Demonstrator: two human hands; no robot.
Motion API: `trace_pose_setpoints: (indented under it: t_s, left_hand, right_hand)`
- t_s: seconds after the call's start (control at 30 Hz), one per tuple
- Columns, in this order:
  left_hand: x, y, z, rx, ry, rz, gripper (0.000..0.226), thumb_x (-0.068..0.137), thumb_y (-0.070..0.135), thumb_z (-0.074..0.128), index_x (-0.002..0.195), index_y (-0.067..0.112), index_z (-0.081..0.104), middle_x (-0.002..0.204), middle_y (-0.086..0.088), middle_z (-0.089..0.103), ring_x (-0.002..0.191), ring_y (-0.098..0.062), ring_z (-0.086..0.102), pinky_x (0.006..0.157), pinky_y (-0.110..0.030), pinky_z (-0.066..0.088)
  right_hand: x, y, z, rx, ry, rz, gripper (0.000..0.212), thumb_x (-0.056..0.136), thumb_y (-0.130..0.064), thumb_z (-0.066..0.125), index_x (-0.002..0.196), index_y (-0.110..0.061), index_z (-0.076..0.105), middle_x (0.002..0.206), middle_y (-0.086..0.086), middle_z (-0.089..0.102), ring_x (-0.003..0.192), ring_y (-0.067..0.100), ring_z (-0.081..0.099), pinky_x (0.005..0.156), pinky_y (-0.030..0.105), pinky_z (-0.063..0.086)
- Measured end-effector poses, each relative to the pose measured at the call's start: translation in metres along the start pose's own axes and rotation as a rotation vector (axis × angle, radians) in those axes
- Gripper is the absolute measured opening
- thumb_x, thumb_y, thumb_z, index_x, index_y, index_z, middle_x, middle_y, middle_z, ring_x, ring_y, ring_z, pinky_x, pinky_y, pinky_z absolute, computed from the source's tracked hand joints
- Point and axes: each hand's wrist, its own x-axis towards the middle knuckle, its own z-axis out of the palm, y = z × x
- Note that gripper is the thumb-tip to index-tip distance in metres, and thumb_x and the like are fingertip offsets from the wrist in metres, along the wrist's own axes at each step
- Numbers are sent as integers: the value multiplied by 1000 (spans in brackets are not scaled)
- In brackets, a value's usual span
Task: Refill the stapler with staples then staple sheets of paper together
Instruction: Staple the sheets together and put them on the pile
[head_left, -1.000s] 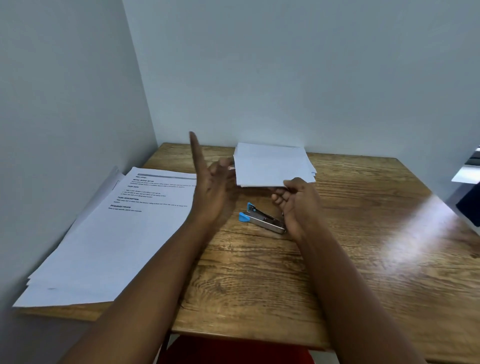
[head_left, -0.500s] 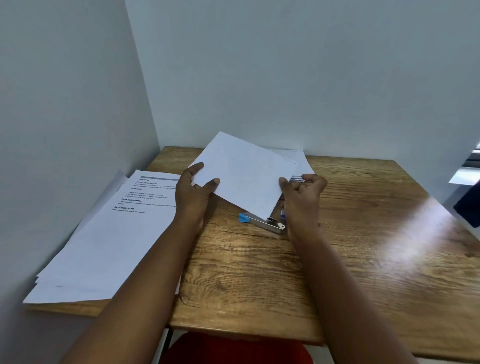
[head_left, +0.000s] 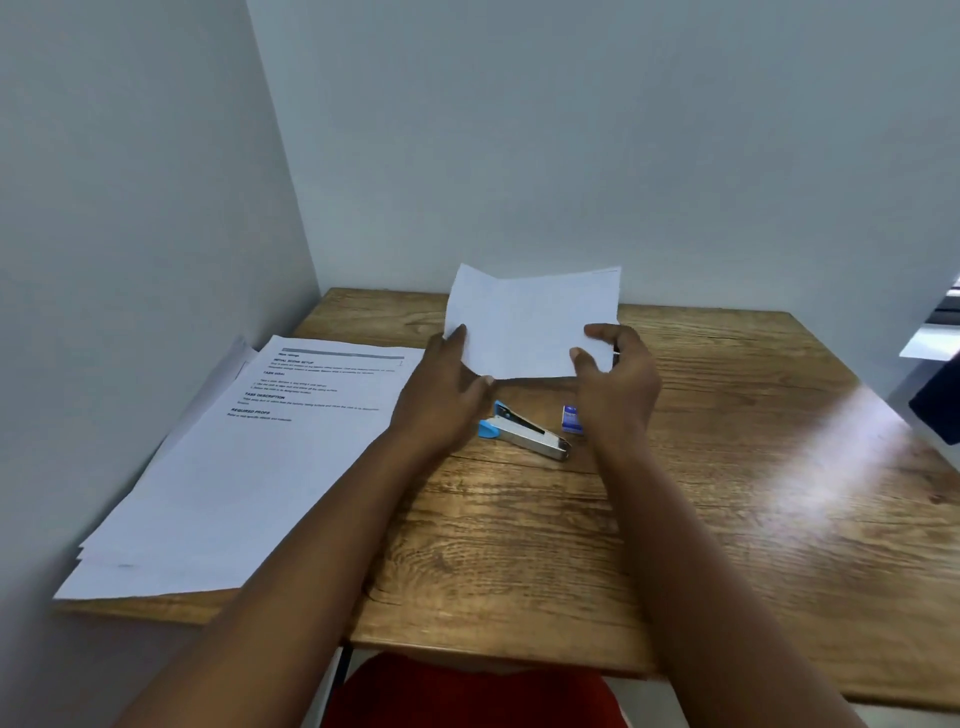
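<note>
Stapler (head_left: 524, 431) lies pointing near-right; both hands' (head_left: 447, 400) (head_left: 615, 387) grip pinches upright paper sheets (head_left: 535, 322).

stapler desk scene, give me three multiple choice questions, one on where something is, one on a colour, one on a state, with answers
1. Where does the stapler lie?
A. on the printed sheets
B. on the bare wooden table, between the forearms
C. in the right hand

2. What colour is the plastic end of the stapler?
A. blue
B. red
C. yellow

3. What state are the small sheets in?
A. flat on the table
B. crumpled into a ball
C. held up by both hands

Answers:
1 B: it rests on the table beside the small staple box.
2 A: its left tip is light blue.
3 C: the left hand and right hand grip their lower edge.
</note>
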Motion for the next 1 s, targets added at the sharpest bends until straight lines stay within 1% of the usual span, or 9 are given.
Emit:
trace_pose_setpoints:
  t_s: [0.07, 0.17, 0.27, 0.37, 0.53, 0.67, 0.77, 0.9, 1.0]
  left_hand:
    - [9, 6, 3, 46, -98, -3, 80, 95, 45, 60, 159, 20, 18, 166, -4, 21, 148, -24, 30, 111, -37, 35]
    - [29, 11, 5, 117, -224, -34, 90, 94, 53, 60, 159, 14, 13, 166, -8, 19, 149, -29, 27, 115, -42, 32]
    - [49, 9, 6, 215, -293, -51, 93, 94, 57, 56, 160, 12, 8, 168, -10, 13, 152, -31, 20, 120, -47, 26]
    - [65, 3, 11, 349, -316, -46, 88, 96, 58, 51, 160, 14, 10, 167, -9, 14, 152, -30, 18, 120, -54, 22]
    - [78, -8, 28, 385, -347, -43, 83, 98, 58, 47, 160, 18, 10, 169, -7, 12, 154, -27, 14, 121, -61, 11]
    - [77, -16, 40, 390, -308, -25, 72, 101, 60, 36, 159, 20, 20, 167, -12, 16, 155, -25, 12, 121, -61, 2]
    - [75, -20, 46, 424, -274, -15, 67, 101, 60, 31, 158, 26, 23, 167, -11, 13, 154, -25, 12, 121, -60, 1]
    - [74, -19, 47, 467, -270, -33, 69, 100, 63, 26, 159, 29, 18, 169, -8, -1, 155, -27, 8, 120, -58, 5]
    - [75, -19, 47, 485, -290, -39, 72, 100, 63, 23, 161, 25, 13, 170, -5, -1, 155, -27, 6, 120, -58, 5]
  right_hand:
    - [15, 1, 2, -38, 27, 30, 25, 89, -6, 66, 111, -17, 68, 121, 0, 64, 116, 15, 56, 89, 16, 39]
    - [36, 7, 8, -140, -32, 80, 36, 90, 1, 59, 124, -12, 63, 134, 5, 57, 115, 15, 55, 77, 4, 37]
    - [52, 14, 15, -324, -161, 78, 50, 88, 1, 54, 136, -12, 53, 144, 6, 46, 127, 24, 50, 93, 23, 43]
    - [66, 24, 17, -634, -284, 31, 56, 88, -6, 54, 143, -15, 44, 150, 6, 38, 133, 30, 40, 106, 43, 38]
    - [82, 41, 18, -935, -423, 8, 57, 93, -15, 53, 147, -16, 35, 155, 3, 29, 133, 33, 35, 102, 47, 37]
    - [96, 48, 16, -994, -495, 25, 58, 97, -14, 47, 151, -19, 28, 160, -1, 19, 135, 35, 29, 100, 45, 38]
    - [105, 55, 14, -1001, -480, 52, 46, 100, -17, 46, 145, -17, 37, 158, 9, 14, 133, 38, 30, 102, 43, 37]
    - [111, 59, 11, -961, -448, 78, 39, 102, -24, 46, 140, -18, 44, 152, 17, 13, 127, 40, 40, 98, 40, 42]
    - [114, 60, 10, -941, -444, 66, 41, 102, -27, 46, 142, -22, 44, 150, 16, 16, 126, 40, 43, 98, 39, 42]
